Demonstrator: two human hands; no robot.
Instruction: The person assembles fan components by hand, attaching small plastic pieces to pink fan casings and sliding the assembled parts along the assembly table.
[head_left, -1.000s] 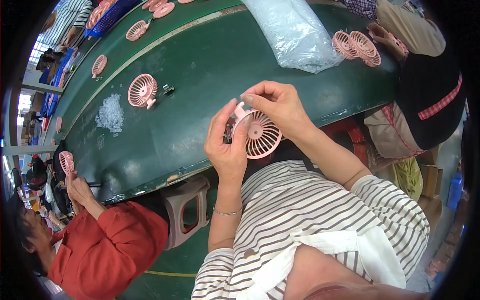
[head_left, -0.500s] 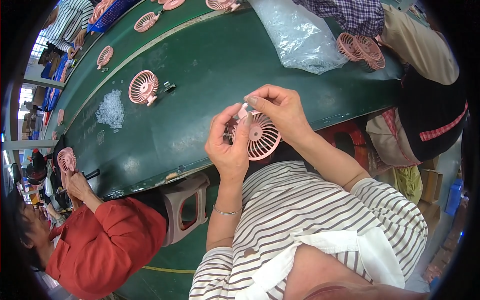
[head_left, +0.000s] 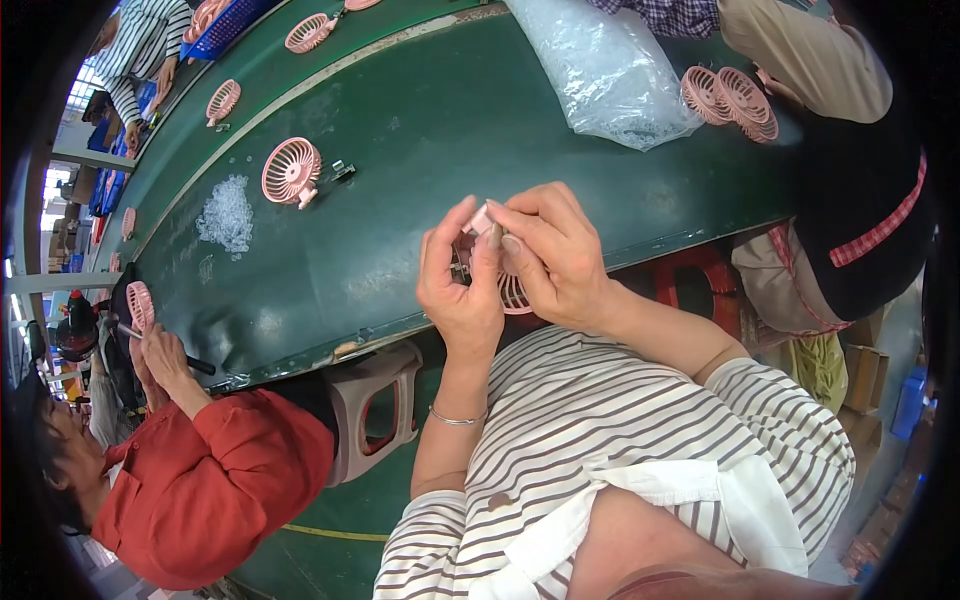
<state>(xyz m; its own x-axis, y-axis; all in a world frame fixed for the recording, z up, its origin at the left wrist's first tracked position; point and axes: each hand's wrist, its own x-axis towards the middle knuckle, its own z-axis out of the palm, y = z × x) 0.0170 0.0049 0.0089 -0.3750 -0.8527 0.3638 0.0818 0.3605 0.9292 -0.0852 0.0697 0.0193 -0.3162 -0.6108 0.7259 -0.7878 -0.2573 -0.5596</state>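
A pink plastic fan housing (head_left: 514, 293), round and ribbed like a cage, is held just above the near edge of the dark green worktop (head_left: 400, 190), largely covered by both hands. The left hand (head_left: 458, 290) has its fingers clamped on it, thumb against the short, smooth stub at its top; the right hand (head_left: 566, 262) is bent over it, index tip at the stub, but whether its fingers grip anything is hidden. Farther left stands a second ribbed housing (head_left: 291, 172), with a small, shiny dark clip (head_left: 343, 170) beside it, near a loose heap of glassy clear bits (head_left: 226, 216). A wrinkled clear plastic bag (head_left: 610, 75) lies toward the far side, holding a translucent, pale mass whose pieces are too blurred to tell. Just right of it, open pink cages (head_left: 738, 98) overlap in a cluster. At the upper left, a perforated blue plastic basket (head_left: 228, 36) contains pink curved parts (head_left: 207, 17).
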